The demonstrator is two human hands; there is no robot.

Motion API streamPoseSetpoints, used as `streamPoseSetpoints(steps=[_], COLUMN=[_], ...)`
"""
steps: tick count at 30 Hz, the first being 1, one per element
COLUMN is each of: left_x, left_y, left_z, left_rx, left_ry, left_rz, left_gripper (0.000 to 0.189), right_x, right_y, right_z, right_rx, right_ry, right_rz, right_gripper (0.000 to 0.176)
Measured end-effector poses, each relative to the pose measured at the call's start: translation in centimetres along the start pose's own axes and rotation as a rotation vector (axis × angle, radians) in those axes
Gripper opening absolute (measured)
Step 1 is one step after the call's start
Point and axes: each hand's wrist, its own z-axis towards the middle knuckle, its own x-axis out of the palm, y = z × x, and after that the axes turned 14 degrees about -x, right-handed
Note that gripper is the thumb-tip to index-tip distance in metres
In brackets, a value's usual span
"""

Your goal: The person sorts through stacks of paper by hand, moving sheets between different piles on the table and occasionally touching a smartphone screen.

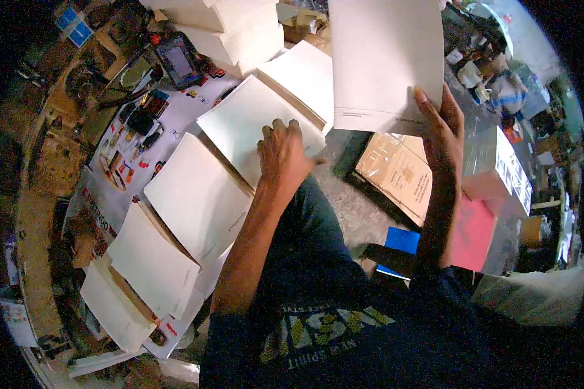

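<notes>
Several stacks of white paper stand in a slanting row on the table. My left hand (282, 152) rests on the near edge of one white stack (240, 117), its fingers bent and pressed together; whether it pinches a sheet is too small to tell. To the lower left of it lies another white stack (191, 194). My right hand (444, 120) grips the lower right edge of a white sheet (389, 65), thumb on its face. The sheet hangs upright at the top and bears small printed lines along its bottom edge.
Taller white stacks (240, 39) rise at the top. A brown wrapped package (399, 172) lies below the held sheet. At the right are a wrapped stack (490, 168) and a pink surface (474, 233). A dark device (177, 61) and small items lie at the upper left.
</notes>
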Motion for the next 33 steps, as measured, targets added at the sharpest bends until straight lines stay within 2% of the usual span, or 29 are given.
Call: streamPoseSetpoints(steps=[1, 3, 4, 5, 7, 8, 9, 11, 12, 13, 14, 15, 17, 18, 19, 20, 21, 22, 23, 24, 25, 26, 27, 28, 29, 30, 31, 32, 33], left_x=[-0.2, -0.9, 0.1, -1.3, -2.6, -3.6, -5.7, -7.9, -9.5, -10.7, -9.4, -8.4, -7.9, -9.3, -9.5, -9.7, -9.8, -9.9, -10.4, -11.2, -12.0, -13.3, -14.3, -15.4, -16.2, -16.5, -16.3, -15.5, -14.7], left_y=[0.0, 1.3, 3.1, 3.1, 4.2, 4.9, 4.7, 6.2, 6.3, 6.4, 7.5, 8.0, 9.0, 8.5, 9.1, 10.1, 10.9, 11.4, 12.1, 12.8, 13.3, 13.2, 14.5, 15.6, 16.1, 16.8, 17.3, 17.8, 18.3], left_z=[0.4, 1.9, 2.3, 2.7, 1.4, 0.4, -1.0, -2.9, -4.2, -5.5, -6.8, -8.1, -9.1, -8.8, -9.0, -9.2, -9.4, -9.6, -10.1, -10.7, -11.5, -12.1, -13.1, -14.7, -15.7, -16.1, -16.5, -16.9, -17.3], left_rx=[0.001, -0.048, 0.070, -0.030, -0.112, -0.098, -0.278, -0.131, -0.096, -0.063, -0.140, -0.188, -0.164, -0.298, -0.315, -0.317, -0.318, -0.252, -0.265, -0.302, -0.336, -0.307, -0.498, -0.360, -0.204, -0.307, -0.325, -0.377, -0.430], left_ry=[-0.001, 0.281, 0.227, 0.421, 0.344, 0.267, 0.303, 0.189, 0.138, 0.083, 0.113, 0.040, 0.106, 0.216, 0.206, 0.203, 0.199, 0.114, 0.100, 0.122, 0.145, 0.041, 0.164, 0.028, -0.092, 0.015, 0.006, 0.008, 0.011], left_rz=[0.000, -0.215, -0.302, -0.295, -0.571, -0.662, -0.734, -0.760, -0.539, -0.322, -0.104, 0.212, -0.007, -0.043, -0.045, -0.077, -0.111, -0.222, -0.229, -0.357, -0.484, -0.469, -0.582, -0.512, -0.429, -0.240, -0.238, -0.158, -0.078], left_gripper=[0.032, 0.027, 0.025, 0.022, 0.020, 0.021, 0.023, 0.035, 0.044, 0.055, 0.079, 0.087, 0.089, 0.082, 0.082, 0.072, 0.062, 0.036, 0.036, 0.028, 0.021, 0.016, 0.018, 0.024, 0.030, 0.048, 0.048, 0.049, 0.050], right_x=[-0.5, -1.1, -1.3, -1.5, -0.7, -0.2, 0.4, 2.1, 4.9, 6.1, 7.0, 7.9, 8.7, 9.8, 10.7, 11.0, 10.9, 10.7, 10.6, 10.8, 10.5, 10.0, 9.7, 11.1, 11.4, 11.9, 12.4, 14.3, 15.1], right_y=[-0.2, -0.8, -1.4, -2.3, -4.5, -5.8, -7.1, -9.7, -7.1, -8.4, -8.8, -8.9, -10.9, -8.8, -6.5, -7.1, -8.4, -10.1, -11.0, -10.7, -10.9, -11.0, -11.3, -7.3, -7.2, -7.4, -7.3, -3.9, -3.9], right_z=[0.0, -0.1, -0.1, 0.0, 0.3, 0.2, 0.1, -0.7, -0.8, -0.6, -1.0, -1.3, -0.9, -0.7, -0.4, -0.5, -1.2, -2.1, -2.4, -2.0, -1.8, -1.5, -1.7, -2.1, -3.3, -4.5, -5.6, -6.7, -8.3], right_rx=[-0.001, 0.073, 0.079, 0.169, 0.259, 0.308, 0.358, 0.410, 0.410, 0.449, 0.451, 0.449, 0.599, 0.669, 0.741, 0.724, 0.720, 0.497, 0.264, 0.328, 0.324, 0.362, 0.404, 0.404, 0.411, 0.282, 0.150, 0.277, 0.298], right_ry=[0.000, 0.011, 0.012, 0.064, 0.126, 0.185, 0.240, 0.308, 0.327, 0.448, 0.481, 0.517, 0.650, 0.593, 0.534, 0.555, 0.575, 0.633, 0.679, 0.735, 0.753, 0.715, 0.676, 0.627, 0.643, 0.672, 0.699, 0.679, 0.680], right_rz=[0.000, -0.017, -0.010, 0.058, 0.139, 0.064, -0.012, 0.205, -0.082, -0.093, -0.066, -0.037, 0.030, 0.031, 0.028, 0.159, 0.155, -0.062, -0.270, -0.080, -0.079, 0.043, 0.162, 0.210, 0.214, 0.211, 0.210, -0.066, 0.082], right_gripper=[0.045, 0.046, 0.046, 0.047, 0.047, 0.050, 0.052, 0.058, 0.063, 0.063, 0.062, 0.061, 0.057, 0.057, 0.056, 0.055, 0.055, 0.061, 0.068, 0.068, 0.068, 0.067, 0.066, 0.062, 0.062, 0.060, 0.058, 0.057, 0.055])
